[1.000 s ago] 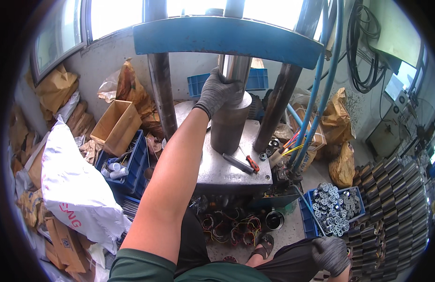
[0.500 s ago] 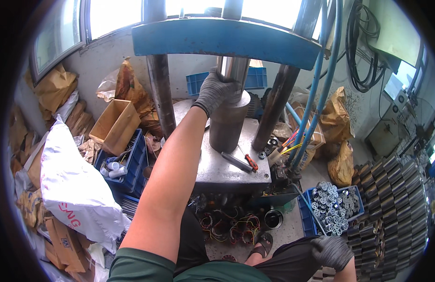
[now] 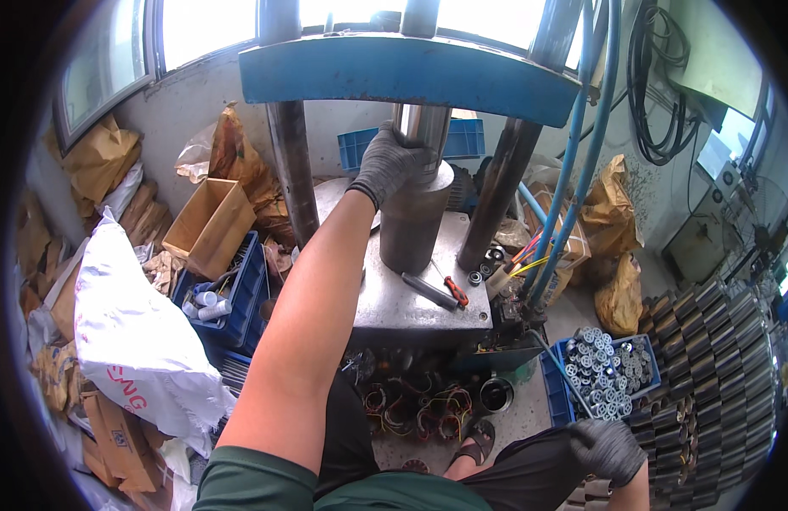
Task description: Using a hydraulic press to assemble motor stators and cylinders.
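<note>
My left hand (image 3: 389, 162), in a dark grey glove, is closed around a shiny metal cylinder (image 3: 423, 128). That piece is upright above a thick dark steel cylinder (image 3: 408, 226) on the press table (image 3: 381, 311). My right hand (image 3: 611, 451), gloved too, is by my right knee with its fingers curled. The lower end of a thin lever (image 3: 564, 375) comes close to it; whether the fingers grip it is hidden. Near the dark cylinder's base lie a dark rod (image 3: 429, 291) and an orange-and-black screwdriver (image 3: 455, 291).
A blue crossbeam (image 3: 411, 72) spans dark columns (image 3: 290, 170) above my left hand. Blue hoses (image 3: 573, 170) hang at the right. Wired coil parts (image 3: 419, 409) lie under the table. A blue crate (image 3: 557, 383) holds metal discs, beside stacked metal tubes (image 3: 709, 366). A white sack (image 3: 138, 324) stands left.
My right hand has shifted slightly to the right and up. My left hand keeps its hold on the shiny cylinder, with almost no movement.
</note>
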### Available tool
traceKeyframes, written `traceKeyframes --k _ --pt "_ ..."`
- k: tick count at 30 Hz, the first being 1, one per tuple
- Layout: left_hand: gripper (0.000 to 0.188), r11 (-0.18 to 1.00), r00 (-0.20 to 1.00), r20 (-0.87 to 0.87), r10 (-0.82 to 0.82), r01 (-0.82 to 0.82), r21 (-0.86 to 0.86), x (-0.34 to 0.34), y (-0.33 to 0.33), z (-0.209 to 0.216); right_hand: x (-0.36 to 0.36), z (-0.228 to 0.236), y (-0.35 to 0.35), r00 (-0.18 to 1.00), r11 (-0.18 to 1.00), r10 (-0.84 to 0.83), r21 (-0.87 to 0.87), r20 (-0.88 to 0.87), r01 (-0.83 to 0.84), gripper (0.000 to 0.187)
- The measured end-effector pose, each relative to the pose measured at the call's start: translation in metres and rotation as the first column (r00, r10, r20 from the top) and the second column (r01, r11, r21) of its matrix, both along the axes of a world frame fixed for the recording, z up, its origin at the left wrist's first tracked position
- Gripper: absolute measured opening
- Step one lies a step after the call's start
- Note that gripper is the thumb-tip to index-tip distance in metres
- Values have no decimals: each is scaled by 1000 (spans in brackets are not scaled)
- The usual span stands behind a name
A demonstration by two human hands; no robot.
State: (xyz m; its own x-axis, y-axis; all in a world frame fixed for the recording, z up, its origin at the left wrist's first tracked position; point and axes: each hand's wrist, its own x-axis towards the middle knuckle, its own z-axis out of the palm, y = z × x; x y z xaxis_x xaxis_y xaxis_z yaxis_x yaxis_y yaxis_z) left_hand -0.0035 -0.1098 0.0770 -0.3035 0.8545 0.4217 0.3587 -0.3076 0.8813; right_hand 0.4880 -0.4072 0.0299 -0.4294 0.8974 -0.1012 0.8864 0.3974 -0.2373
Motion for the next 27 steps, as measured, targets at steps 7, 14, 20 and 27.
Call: traceKeyframes --k 7,14,20,27 --pt "60 999 998 40 -42 42 0 -2 0 0 3 -3 1 999 1000 15 -3 28 -15 30" --pt "59 1000 1000 -29 6 -7 -15 -8 9 -6 -1 1 1 998 999 -27 32 -48 28 29" --pt "61 998 994 -94 50 -54 -45 -10 12 -7 -2 4 2 994 999 -20 25 -105 23 29" --pt "62 997 992 -110 56 -61 -39 -8 9 -5 1 0 4 997 995 33 -96 63 -27 28"
